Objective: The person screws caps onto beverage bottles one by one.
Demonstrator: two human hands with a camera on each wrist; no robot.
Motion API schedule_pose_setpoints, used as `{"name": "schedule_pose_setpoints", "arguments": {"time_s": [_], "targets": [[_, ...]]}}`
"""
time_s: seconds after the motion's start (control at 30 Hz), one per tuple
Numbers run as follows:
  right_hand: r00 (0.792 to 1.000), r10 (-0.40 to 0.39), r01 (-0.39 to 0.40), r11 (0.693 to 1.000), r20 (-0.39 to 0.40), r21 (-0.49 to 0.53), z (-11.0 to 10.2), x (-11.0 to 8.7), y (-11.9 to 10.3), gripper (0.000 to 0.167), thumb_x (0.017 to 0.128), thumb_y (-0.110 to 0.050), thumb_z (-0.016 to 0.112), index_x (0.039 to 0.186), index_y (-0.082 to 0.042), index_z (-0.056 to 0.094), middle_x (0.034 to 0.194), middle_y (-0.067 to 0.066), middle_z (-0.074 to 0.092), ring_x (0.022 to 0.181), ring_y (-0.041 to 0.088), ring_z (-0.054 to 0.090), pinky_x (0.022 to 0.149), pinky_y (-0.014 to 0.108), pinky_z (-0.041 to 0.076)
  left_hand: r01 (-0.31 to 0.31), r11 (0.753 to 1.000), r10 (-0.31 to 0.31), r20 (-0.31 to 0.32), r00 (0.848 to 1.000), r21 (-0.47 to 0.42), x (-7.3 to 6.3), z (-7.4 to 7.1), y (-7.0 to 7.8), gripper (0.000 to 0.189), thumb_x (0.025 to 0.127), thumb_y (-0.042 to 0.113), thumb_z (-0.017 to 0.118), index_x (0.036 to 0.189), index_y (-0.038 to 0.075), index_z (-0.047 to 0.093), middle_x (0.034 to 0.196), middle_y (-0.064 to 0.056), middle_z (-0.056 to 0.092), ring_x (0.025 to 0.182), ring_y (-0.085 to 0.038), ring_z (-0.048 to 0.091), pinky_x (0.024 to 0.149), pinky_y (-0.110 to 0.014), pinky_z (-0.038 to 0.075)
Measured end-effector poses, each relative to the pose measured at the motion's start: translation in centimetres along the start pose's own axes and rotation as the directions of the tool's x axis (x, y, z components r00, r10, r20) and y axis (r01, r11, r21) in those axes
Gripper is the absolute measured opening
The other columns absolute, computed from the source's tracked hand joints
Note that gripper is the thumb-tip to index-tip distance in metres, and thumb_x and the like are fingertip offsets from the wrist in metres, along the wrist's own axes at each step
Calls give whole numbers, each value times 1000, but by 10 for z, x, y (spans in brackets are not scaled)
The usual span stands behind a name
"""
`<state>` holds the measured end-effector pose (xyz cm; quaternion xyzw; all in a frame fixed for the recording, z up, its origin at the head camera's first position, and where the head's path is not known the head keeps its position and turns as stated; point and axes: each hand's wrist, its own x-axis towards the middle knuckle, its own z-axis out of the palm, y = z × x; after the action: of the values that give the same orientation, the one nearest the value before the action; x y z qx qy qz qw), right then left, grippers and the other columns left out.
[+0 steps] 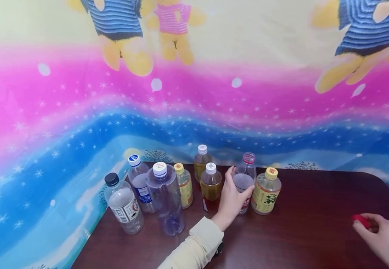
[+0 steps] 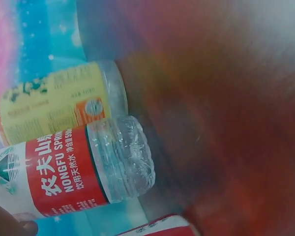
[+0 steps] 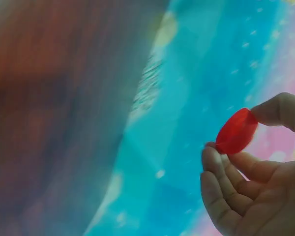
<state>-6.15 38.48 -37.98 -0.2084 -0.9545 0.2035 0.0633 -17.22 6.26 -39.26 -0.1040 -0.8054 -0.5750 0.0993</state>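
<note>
My left hand (image 1: pixel 229 201) grips a clear water bottle (image 1: pixel 243 182) with a red and white label, thumb on its right side. The bottle stands upright on the table, its mouth uncapped above a reddish neck ring. In the left wrist view, the red label of this water bottle (image 2: pixel 66 172) shows, with a fingertip at its edge. Just right of it stands a yellow-labelled bottle (image 1: pixel 266 194) with a yellow cap. Off at the far right, my right hand (image 1: pixel 386 235) pinches a red bottle cap (image 3: pixel 237 132) between thumb and fingers, away from the bottles.
Two amber drink bottles with white caps, one nearer (image 1: pixel 211 186), stand left of my left hand. Further left are another yellow-labelled bottle (image 1: pixel 185 188), a large purplish bottle (image 1: pixel 165 201), a blue-capped bottle (image 1: pixel 142 183) and a black-capped bottle (image 1: pixel 124 205). A printed cloth (image 1: pixel 214 108) hangs behind the dark table (image 1: pixel 315 209).
</note>
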Motion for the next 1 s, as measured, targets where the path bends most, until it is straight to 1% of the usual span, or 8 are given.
{"name": "schedule_pose_setpoints", "arguments": {"time_s": [0.13, 0.27, 0.37, 0.43, 0.53, 0.63, 0.83, 1.0], "targets": [[997, -72, 73, 997, -31, 33, -11, -7, -35, 51, 92, -30, 57, 114, 15, 50, 91, 29, 61, 74, 32, 59, 62, 41, 44, -15, 999, 15, 17, 1000, -33, -18, -8, 1, 78, 80, 31, 76, 143, 18, 32, 142, -4, 46, 128, -17, 49, 104, -39, 46], [984, -143, 155, 982, -108, 111, -16, -17, -66, 49, 93, -36, 57, 116, 7, 55, 90, 20, 63, 67, -4, 51, 61, 29, 39, -30, 999, 31, 15, 999, -35, -35, -14, 1, 76, 78, 32, 78, 140, 19, 36, 137, -2, 48, 122, -15, 51, 97, -33, 49], [958, -220, 251, 954, -185, 163, -16, -23, -85, 45, 91, -38, 61, 115, 0, 60, 83, -3, 63, 65, -23, 35, 59, 21, 33, -27, 999, 27, 10, 1000, -44, -46, -17, 0, 76, 76, 32, 80, 137, 20, 37, 134, -2, 49, 120, -15, 52, 94, -29, 49], [940, -257, 303, 930, -224, 206, -15, -27, -97, 41, 89, -36, 64, 114, -3, 61, 80, -20, 57, 66, -26, 36, 58, 17, 32, -24, 998, 24, 3, 1000, -54, -52, -19, -1, 75, 75, 33, 80, 136, 21, 38, 133, -2, 50, 119, -16, 53, 93, -29, 49], [919, -296, 362, 895, -260, 260, -15, -31, -118, 38, 88, -33, 66, 116, -6, 62, 81, -35, 46, 69, -25, 40, 61, 14, 34, -31, 998, 31, -6, 1000, -56, -61, -23, -1, 75, 74, 33, 80, 135, 19, 38, 133, -3, 51, 121, -17, 52, 95, -30, 49], [887, -350, 432, 859, -300, 276, -13, -36, -141, 35, 88, -29, 68, 116, -8, 64, 87, -32, 50, 74, -25, 40, 64, 13, 35, -40, 998, 39, -9, 999, -51, -68, -25, -1, 76, 74, 33, 81, 135, 18, 38, 133, -2, 51, 123, -16, 52, 96, -29, 48], [793, -491, 593, 758, -361, 272, -8, -47, -182, 34, 83, -13, 71, 116, -7, 66, 99, 6, 66, 84, -23, 39, 70, 8, 35, -100, 995, 99, -23, 995, -19, -77, -25, -4, 76, 73, 29, 82, 134, 18, 38, 132, 0, 50, 123, -15, 52, 98, -28, 47], [748, -566, 660, 690, -347, 296, -4, -54, -205, 36, 80, -7, 71, 116, -9, 67, 105, 9, 67, 80, -12, 45, 63, 8, 38, -135, 991, 135, -31, 990, -16, -80, -25, -7, 76, 74, 28, 82, 134, 16, 38, 131, -1, 50, 122, -16, 53, 99, -27, 47]]}}
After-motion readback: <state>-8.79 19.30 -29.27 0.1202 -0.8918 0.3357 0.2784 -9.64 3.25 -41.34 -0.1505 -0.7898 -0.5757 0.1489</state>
